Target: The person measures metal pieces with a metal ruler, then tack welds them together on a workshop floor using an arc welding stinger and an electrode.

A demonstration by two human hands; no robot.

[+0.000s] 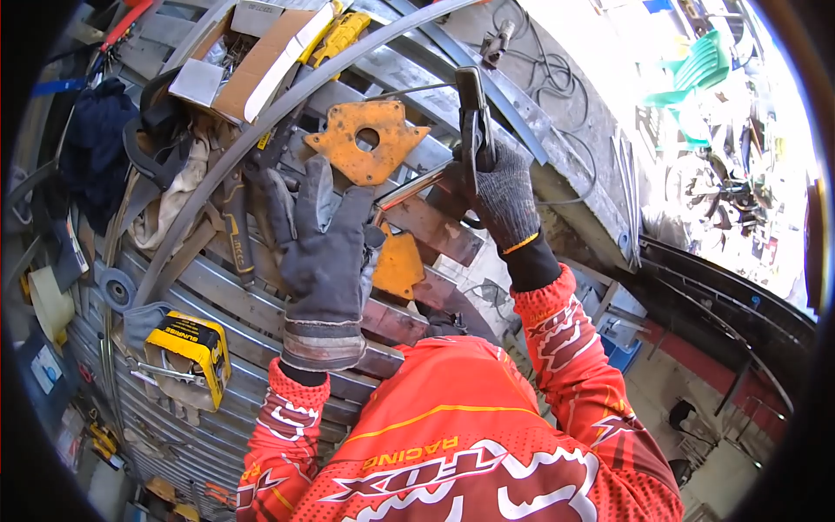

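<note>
My left hand [326,252], in a thick grey work glove, lies over the metal slats with its fingers spread. It holds nothing that I can see. Just beyond its fingertips is an orange welding magnet [335,130] with a round hole. A second orange welding magnet [400,265] shows partly beside the glove's right edge. My right hand [506,196], in a dark knitted glove, is closed around a dark tool that looks like a welding electrode holder [470,100]. A thin rod [413,90] runs left from its tip. Between my hands lies a narrow metal bar [409,187].
A long curved metal strip [287,109] arcs across the slatted bench [252,317]. At the back left stand a cardboard box [270,56] and a yellow tool [339,39]. A yellow-black box [187,357] sits at left. Cables [557,78] lie on the floor beyond the bench.
</note>
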